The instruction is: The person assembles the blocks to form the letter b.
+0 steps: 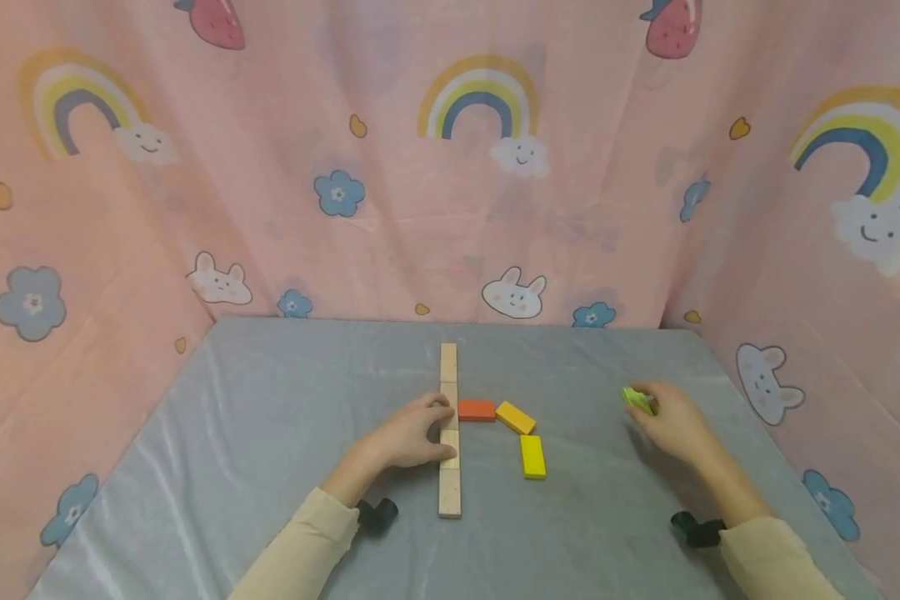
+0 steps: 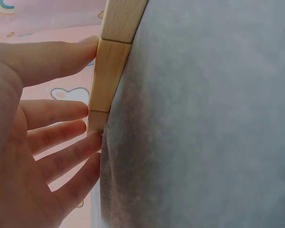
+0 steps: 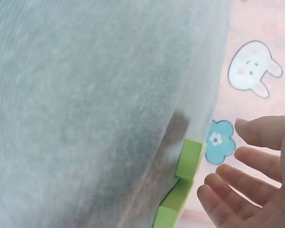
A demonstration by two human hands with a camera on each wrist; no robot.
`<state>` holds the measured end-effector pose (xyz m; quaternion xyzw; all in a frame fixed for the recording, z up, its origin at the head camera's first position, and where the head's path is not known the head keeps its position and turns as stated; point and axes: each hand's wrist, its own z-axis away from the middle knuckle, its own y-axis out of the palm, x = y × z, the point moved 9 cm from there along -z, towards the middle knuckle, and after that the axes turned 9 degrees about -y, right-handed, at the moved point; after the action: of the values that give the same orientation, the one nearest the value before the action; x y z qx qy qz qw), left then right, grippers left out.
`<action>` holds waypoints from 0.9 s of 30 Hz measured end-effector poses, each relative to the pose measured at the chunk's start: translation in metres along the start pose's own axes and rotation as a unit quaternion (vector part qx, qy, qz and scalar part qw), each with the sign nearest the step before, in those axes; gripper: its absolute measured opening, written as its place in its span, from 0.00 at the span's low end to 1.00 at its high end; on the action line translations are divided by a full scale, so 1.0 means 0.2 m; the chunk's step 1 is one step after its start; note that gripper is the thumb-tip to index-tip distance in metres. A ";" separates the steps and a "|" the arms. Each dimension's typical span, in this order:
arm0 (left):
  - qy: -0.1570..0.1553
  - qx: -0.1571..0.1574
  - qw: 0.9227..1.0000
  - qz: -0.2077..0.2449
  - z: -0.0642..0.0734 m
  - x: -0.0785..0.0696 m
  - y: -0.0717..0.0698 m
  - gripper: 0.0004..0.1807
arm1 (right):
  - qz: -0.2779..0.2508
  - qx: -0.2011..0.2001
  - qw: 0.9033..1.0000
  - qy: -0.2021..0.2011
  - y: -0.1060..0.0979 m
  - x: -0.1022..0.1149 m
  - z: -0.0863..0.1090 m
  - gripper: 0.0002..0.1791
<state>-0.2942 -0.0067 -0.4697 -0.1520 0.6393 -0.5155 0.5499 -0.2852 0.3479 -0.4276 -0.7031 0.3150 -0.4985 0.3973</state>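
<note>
Several plain wooden blocks (image 1: 450, 493) lie end to end in a straight row. My left hand (image 1: 412, 433) is at the row's left side, with thumb and fingers spread along it; in the left wrist view the fingertips (image 2: 80, 109) are right at the wood (image 2: 109, 71). An orange-red block (image 1: 477, 411) meets the row's right side, followed by an orange-yellow block (image 1: 515, 417) set at a slant and a yellow block (image 1: 533, 457). To the right, my right hand (image 1: 671, 421) is beside a light green notched block (image 3: 190, 159), its fingers loosely extended and apart from it in the right wrist view.
Grey cloth (image 1: 307, 375) covers the table. A pink curtain (image 1: 420, 233) with printed rainbows and rabbits stands round the back and sides. Dark wrist devices (image 1: 378, 515) show below both hands, by the cream sleeves (image 1: 300, 546).
</note>
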 end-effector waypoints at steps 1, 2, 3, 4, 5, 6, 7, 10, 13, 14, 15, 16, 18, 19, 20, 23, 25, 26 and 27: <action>0.000 0.000 1.000 0.000 0.00 0.00 0.00 0.35 | 0.000 -0.001 1.000 0.001 0.00 -0.01 0.00 0.25; -0.002 0.001 1.000 -0.001 0.00 0.00 0.00 0.35 | 0.000 -0.001 1.000 0.003 0.01 -0.02 0.00 0.25; -0.003 0.002 1.000 -0.003 0.01 0.00 0.00 0.35 | 0.001 0.000 1.000 0.004 0.01 -0.02 0.00 0.26; -0.004 0.004 1.000 -0.004 0.01 0.00 0.01 0.35 | 0.001 0.001 1.000 0.006 0.02 -0.03 0.01 0.26; -0.004 0.003 1.000 -0.004 0.01 0.00 0.01 0.35 | 0.000 0.002 1.000 0.007 0.02 -0.04 0.01 0.26; -0.005 0.003 1.000 -0.005 0.01 0.00 0.01 0.35 | -0.001 0.003 1.000 0.009 0.03 -0.05 0.01 0.26; -0.005 0.003 1.000 -0.004 0.01 0.00 0.01 0.35 | -0.001 0.004 1.000 0.010 0.03 -0.06 0.01 0.26; -0.004 0.002 1.000 -0.002 0.01 0.00 0.01 0.35 | -0.005 0.005 1.000 0.014 0.04 -0.07 0.01 0.27; -0.003 -0.001 1.000 -0.001 0.00 0.00 0.00 0.35 | -0.006 0.006 1.000 0.018 0.04 -0.09 -0.01 0.28; -0.004 -0.001 1.000 -0.002 0.00 0.00 0.00 0.35 | -0.007 0.008 1.000 0.021 0.04 -0.09 -0.01 0.29; -0.003 -0.001 1.000 -0.002 0.00 0.00 0.00 0.35 | -0.007 0.011 1.000 0.024 0.04 -0.10 -0.01 0.29; -0.004 -0.002 1.000 -0.002 0.00 0.00 0.00 0.35 | -0.008 0.012 1.000 0.027 0.04 -0.10 -0.01 0.30; -0.004 -0.002 1.000 -0.003 0.00 0.00 0.00 0.35 | -0.010 0.017 0.999 0.033 0.05 -0.10 -0.01 0.31; -0.004 -0.002 1.000 -0.002 0.00 0.00 0.00 0.35 | -0.010 0.019 0.999 0.035 0.05 -0.11 -0.02 0.31; -0.004 -0.002 1.000 -0.002 0.00 0.00 0.00 0.35 | -0.010 0.021 0.999 0.036 0.05 -0.11 -0.02 0.32; -0.004 -0.003 1.000 -0.003 0.00 0.00 0.00 0.35 | -0.008 0.028 0.999 0.035 0.06 -0.11 -0.02 0.32; -0.003 -0.004 1.000 -0.003 0.00 0.00 0.00 0.35 | -0.004 0.032 0.999 0.033 0.06 -0.11 -0.03 0.33; -0.003 -0.004 1.000 -0.004 0.00 0.00 0.00 0.35 | -0.003 0.034 0.999 0.031 0.06 -0.11 -0.03 0.33; -0.003 -0.005 1.000 -0.005 0.00 0.01 0.00 0.35 | -0.003 0.037 0.999 0.030 0.07 -0.11 -0.03 0.34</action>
<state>-0.2951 -0.0069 -0.4709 -0.1591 0.6393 -0.5146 0.5488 -0.2992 0.3589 -0.4478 -0.6735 0.3063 -0.5319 0.4118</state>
